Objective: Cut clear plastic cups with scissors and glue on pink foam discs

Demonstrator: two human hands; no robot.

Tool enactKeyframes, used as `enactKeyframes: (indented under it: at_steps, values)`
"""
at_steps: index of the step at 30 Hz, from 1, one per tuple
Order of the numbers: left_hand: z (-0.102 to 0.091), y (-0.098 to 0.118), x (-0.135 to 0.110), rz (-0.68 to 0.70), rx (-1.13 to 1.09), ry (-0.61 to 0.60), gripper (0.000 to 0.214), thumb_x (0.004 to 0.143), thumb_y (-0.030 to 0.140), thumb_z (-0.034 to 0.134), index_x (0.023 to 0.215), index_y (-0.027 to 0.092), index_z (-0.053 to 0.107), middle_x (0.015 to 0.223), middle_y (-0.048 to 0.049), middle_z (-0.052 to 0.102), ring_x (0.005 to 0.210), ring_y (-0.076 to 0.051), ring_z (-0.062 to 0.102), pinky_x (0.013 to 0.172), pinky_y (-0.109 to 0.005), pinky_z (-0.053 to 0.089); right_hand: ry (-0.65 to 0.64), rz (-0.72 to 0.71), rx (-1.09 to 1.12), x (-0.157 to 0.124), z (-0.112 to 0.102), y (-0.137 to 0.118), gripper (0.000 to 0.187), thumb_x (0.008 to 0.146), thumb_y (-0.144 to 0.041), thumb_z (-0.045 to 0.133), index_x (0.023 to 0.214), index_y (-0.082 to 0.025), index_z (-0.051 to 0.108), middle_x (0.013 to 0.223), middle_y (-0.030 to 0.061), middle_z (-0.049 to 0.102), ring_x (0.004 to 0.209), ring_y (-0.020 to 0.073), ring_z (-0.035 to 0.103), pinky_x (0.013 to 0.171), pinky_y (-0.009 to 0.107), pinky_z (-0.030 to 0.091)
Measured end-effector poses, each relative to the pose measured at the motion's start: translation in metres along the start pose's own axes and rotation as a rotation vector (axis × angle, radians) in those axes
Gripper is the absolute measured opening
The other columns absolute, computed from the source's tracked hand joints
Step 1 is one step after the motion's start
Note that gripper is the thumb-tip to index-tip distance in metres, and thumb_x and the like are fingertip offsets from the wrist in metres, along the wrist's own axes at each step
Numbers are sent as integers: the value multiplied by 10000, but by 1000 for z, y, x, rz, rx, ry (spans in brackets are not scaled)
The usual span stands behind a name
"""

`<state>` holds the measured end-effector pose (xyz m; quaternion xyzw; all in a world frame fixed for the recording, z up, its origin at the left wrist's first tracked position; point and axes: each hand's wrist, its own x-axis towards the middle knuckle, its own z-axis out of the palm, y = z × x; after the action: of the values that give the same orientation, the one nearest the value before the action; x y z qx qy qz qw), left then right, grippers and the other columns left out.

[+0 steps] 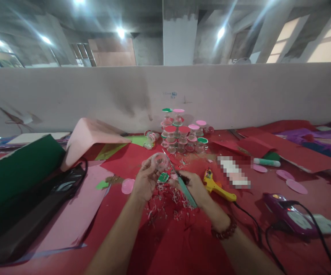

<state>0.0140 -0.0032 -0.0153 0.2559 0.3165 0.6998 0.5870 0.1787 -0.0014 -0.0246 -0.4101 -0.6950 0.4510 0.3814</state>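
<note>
My left hand (146, 177) is closed around a small clear plastic piece (161, 162), round with a ring-like centre, which looks like a cut bottle part. In my right hand (192, 183) is a knife (187, 192) with a teal handle, its thin blade pointing up and away, close beside the clear piece. Whether the blade touches it I cannot tell. Below the hands lie a green-topped piece (163, 177) and many curly white and red shreds (154, 210). Behind them stands a stack of clear bottle parts (182, 142) topped with green, pink and red discs.
A yellow glue gun (218, 188) with a black cord lies right of my right hand. Further right are a glue stick (266, 162), pink discs (296, 186) and a purple power box (288, 217). Green card (25, 168), a black bag (39, 214) and pink sheets (68, 221) lie left.
</note>
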Motion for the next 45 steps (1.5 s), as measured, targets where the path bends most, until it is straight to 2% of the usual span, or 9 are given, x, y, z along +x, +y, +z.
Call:
enactKeyframes:
  at_steps: [3,5,9,12,18,28,37,42,45]
  values:
    - [-1,0,0,-2,7,-6,229,714,171,672,942,158,691,977,-51,700,777,-127,645,758,-248,502,-84,189,308,1,0,-3,414,715,-526,623,949,-185,623,516,-72,421,391,79,354,375,203,277]
    - [0,0,-1,-1,19,-21,237,718,184,669,953,162,688,969,-46,703,742,-121,641,748,-247,501,-26,176,308,2,-2,-3,447,721,-539,609,977,-173,619,537,-63,446,403,83,374,387,211,310]
    - [0,0,-3,-13,9,-47,265,722,209,671,985,177,676,978,-43,701,787,-137,650,735,-250,508,212,-83,-214,2,-10,0,396,710,-431,646,1012,-175,635,793,34,625,707,175,574,660,293,468]
    - [0,1,-3,-40,-13,-71,279,707,209,685,985,186,674,954,-35,705,802,-168,668,739,-286,523,341,-174,-587,1,-11,3,441,711,-369,649,1121,-209,617,1039,90,641,948,247,584,836,355,452]
    - [1,3,-3,-27,-20,-50,249,725,187,659,973,179,684,916,-38,713,819,-174,674,755,-290,533,338,-233,-752,0,-11,6,357,774,-291,588,1126,-245,630,1020,73,672,928,225,613,841,321,457]
    - [1,7,-2,-43,-13,1,248,743,250,647,973,166,687,826,-26,702,727,-122,655,687,-227,526,263,-196,-688,-1,-12,9,344,788,-257,568,1123,-269,643,890,36,703,816,194,642,724,254,448]
    - [-2,3,-1,2,39,-23,289,706,172,694,994,176,677,965,-32,700,740,-110,655,670,-199,506,191,-165,-588,-2,-8,3,288,823,-359,553,1038,-211,674,825,62,709,712,180,639,666,243,433]
    - [0,3,-1,10,31,-24,300,687,162,711,986,174,682,962,-30,698,689,-94,634,630,-194,497,70,-99,-258,-2,-3,2,286,781,-449,597,775,-177,683,618,2,614,563,146,547,532,227,393]
    - [1,3,-1,19,38,-6,286,659,143,723,943,163,697,882,-22,705,621,-82,606,584,-187,482,-39,77,19,-2,1,2,335,742,-494,620,796,-168,676,502,-42,499,417,106,440,422,219,338]
